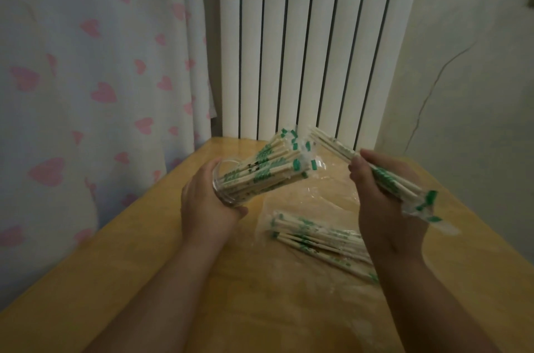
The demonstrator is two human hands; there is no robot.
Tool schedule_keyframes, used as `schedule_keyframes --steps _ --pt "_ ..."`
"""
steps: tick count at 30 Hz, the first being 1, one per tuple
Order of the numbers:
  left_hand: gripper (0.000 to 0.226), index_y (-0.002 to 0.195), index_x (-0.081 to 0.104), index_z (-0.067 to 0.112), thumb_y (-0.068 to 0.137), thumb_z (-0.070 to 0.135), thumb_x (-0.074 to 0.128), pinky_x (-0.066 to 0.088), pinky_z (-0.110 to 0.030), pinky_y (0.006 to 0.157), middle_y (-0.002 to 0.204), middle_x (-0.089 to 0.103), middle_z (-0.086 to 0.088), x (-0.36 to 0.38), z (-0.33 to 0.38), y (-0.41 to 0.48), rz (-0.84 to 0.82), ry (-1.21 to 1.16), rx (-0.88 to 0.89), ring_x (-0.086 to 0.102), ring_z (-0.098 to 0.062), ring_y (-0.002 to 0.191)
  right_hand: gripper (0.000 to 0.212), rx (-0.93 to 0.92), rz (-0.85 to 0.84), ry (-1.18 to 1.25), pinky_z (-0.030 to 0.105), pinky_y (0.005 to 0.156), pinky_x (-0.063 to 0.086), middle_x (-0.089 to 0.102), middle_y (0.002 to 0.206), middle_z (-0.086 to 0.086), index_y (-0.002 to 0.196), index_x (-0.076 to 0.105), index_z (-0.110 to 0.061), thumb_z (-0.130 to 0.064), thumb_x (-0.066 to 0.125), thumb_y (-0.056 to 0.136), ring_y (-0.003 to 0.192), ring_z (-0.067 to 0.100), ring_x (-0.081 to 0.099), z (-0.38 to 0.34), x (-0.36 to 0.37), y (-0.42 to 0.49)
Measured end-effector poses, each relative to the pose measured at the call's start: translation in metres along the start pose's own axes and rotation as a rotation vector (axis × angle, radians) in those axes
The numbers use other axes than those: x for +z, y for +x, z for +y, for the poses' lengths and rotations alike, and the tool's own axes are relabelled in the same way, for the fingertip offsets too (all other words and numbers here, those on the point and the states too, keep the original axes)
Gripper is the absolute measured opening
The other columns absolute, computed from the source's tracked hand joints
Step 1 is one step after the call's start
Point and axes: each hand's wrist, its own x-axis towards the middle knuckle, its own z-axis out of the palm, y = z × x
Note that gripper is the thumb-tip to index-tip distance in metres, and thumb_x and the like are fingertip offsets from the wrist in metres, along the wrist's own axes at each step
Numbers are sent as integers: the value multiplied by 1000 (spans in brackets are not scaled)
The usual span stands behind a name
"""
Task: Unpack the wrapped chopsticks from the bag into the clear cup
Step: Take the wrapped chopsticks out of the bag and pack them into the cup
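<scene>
Above the table point(179, 266) — left hand point(206, 205) gripping tilted clear cup point(228, 188), right hand point(384, 208) clutching chopsticks point(387, 179)

Clear cup, wrapped chopsticks and their plastic bag, mid-unpacking.

The clear cup point(228, 188) is held tilted, mouth toward upper right, packed with wrapped chopsticks point(268, 167) in green-printed sleeves. A small held bundle point(384, 176) slants beside them. More wrapped pairs point(320, 240) lie on the flattened transparent bag point(291, 193) on the counter.
</scene>
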Motion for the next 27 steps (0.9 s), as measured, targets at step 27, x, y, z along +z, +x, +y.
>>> schedule_keyframes --steps 27 --pt "87 135 49 26 58 11 86 31 -31 103 132 52 5 8 9 -11 -98 83 161 42 -17 122 12 360 -537 122 22 69 53 74 87 -10 89 76 -29 -37 68 84 80 2 68 -15 7 -12"
